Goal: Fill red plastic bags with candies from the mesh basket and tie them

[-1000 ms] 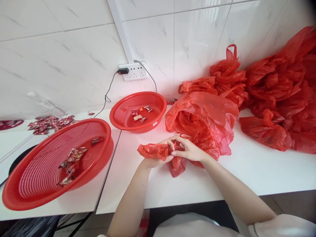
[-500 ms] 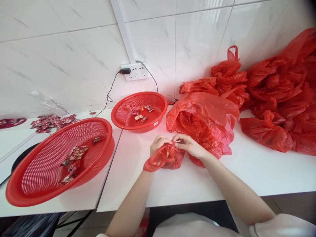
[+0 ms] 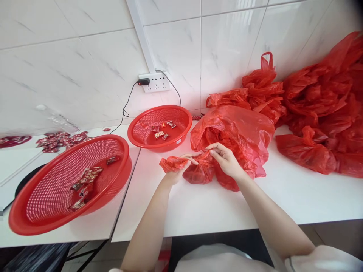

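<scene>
A small red plastic bag with a rounded, filled bottom rests on the white table between my hands. My left hand is closed on one gathered part of it, and red film sticks out to the left over the fingers. With thumb and fingertips, my right hand pinches another end of the bag at its upper right. What lies inside the bag cannot be made out. Right behind my right hand sits a large open red plastic bag with crumpled red film inside.
A red basket holding several wrapped pieces stands by the wall. The larger red basket at left holds more. Small red packets lie behind it. Red bags are heaped at right. A power strip is on the wall.
My hands have moved apart, the left slightly left and the right up and to the right. Two ends of the small bag are now drawn out to either side.
</scene>
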Motion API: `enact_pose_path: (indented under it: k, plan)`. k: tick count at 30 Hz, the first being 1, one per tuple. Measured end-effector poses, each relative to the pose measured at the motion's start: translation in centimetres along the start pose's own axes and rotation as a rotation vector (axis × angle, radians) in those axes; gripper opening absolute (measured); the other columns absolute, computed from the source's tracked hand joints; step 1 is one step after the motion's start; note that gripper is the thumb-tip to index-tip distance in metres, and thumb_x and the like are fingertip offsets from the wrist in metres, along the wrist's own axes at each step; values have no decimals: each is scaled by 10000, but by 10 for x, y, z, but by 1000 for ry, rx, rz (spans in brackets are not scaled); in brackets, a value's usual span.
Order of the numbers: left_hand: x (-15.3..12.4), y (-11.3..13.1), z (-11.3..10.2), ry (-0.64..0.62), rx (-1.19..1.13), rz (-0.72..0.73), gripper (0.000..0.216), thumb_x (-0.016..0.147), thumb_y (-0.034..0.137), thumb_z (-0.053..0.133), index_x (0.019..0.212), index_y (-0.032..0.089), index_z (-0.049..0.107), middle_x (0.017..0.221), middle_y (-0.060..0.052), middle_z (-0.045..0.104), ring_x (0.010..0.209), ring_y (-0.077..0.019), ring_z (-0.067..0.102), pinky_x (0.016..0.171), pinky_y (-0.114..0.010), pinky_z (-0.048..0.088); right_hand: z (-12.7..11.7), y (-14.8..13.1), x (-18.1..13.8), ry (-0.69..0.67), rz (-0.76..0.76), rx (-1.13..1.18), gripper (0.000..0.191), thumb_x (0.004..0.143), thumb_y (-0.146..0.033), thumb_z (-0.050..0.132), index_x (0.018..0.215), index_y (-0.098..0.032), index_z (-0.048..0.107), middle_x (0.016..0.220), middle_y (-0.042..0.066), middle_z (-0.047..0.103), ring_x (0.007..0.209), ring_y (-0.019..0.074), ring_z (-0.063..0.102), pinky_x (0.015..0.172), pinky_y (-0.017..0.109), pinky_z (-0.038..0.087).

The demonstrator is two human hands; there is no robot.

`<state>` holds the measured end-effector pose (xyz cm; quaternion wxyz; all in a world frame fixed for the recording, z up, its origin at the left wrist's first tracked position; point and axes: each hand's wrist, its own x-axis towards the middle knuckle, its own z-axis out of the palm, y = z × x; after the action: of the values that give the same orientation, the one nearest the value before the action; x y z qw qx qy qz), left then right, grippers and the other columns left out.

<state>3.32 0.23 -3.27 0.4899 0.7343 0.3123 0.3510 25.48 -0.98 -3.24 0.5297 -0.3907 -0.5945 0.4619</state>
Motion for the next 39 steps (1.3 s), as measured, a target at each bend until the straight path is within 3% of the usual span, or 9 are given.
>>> enact_pose_path:
  k: [10, 15, 18, 22, 27, 30, 34, 36, 39]
  plan:
    - [-8, -6, -36, 78, -7, -280, 382, 882, 509, 528, 639, 218, 577, 1191, -80, 675, 1245, -275, 526, 1102, -432, 352, -46, 16, 14, 253, 42, -169, 120, 873, -348, 539, 897, -232, 518, 666, -46, 490, 594, 134, 463, 593, 263, 384]
    - [-2, -19, -28, 214, -166, -368, 305, 802, 495, 659, 909, 210, 649, 1226, -95, 660, 1206, -274, 565, 991, -408, 463, -31, 13, 10, 268, -106, -612, 234, 948, -313, 424, 978, -202, 627, 1152, 93, 623, 1097, 238, 561, 979, 419, 415]
    - [2, -19, -24, 330, -289, -390, 439, 764, 551, 675, 1027, 203, 628, 1166, -116, 687, 1121, -292, 621, 834, -394, 535, -16, 6, 4, 124, -266, -795, 275, 962, -335, 459, 1138, -201, 622, 1392, 116, 512, 1291, 263, 447, 1088, 458, 343]
    - [5, -19, -20, 332, -348, -449, 546, 750, 655, 618, 996, 168, 651, 999, -129, 737, 967, -305, 687, 725, -384, 545, 0, 7, -1, -215, -327, -875, 388, 944, -199, 476, 1321, -256, 547, 1333, 84, 574, 1192, 229, 512, 979, 412, 446]
    - [7, -24, -17, 314, -399, -554, 616, 765, 713, 534, 976, 145, 646, 822, -127, 752, 870, -306, 717, 668, -362, 532, 11, 11, -1, -342, -379, -969, 212, 946, -210, 511, 1055, -247, 689, 1022, 53, 657, 1000, 196, 539, 907, 378, 428]
    - [10, -28, -22, 348, -477, -545, 706, 785, 783, 386, 945, 146, 643, 835, -136, 753, 860, -299, 718, 665, -364, 532, 16, 0, -2, -241, -419, -1071, 216, 985, -243, 462, 973, -229, 678, 944, 29, 674, 963, 182, 545, 1013, 475, 308]
    - [13, -25, -30, 385, -436, -502, 758, 770, 824, 312, 929, 157, 633, 861, -136, 750, 769, -272, 718, 594, -328, 511, -1, -31, -8, 130, -425, -1178, 214, 992, -246, 425, 989, -247, 640, 1264, 60, 630, 1197, 240, 482, 1044, 577, 219]
    - [12, -22, -29, 377, -327, -529, 669, 758, 779, 444, 941, 161, 623, 875, -125, 750, 733, -248, 715, 607, -310, 509, -30, -47, -13, 397, -383, -1209, 178, 963, -237, 452, 977, -253, 629, 1372, 64, 563, 1269, 277, 434, 1038, 607, 229]
    - [10, -20, -22, 369, -164, -553, 544, 733, 673, 602, 951, 174, 608, 899, -113, 748, 720, -227, 712, 646, -305, 515, -105, -62, -23, 762, -360, -1144, 185, 910, -199, 445, 983, -232, 612, 1218, 90, 637, 1153, 260, 531, 989, 514, 368]
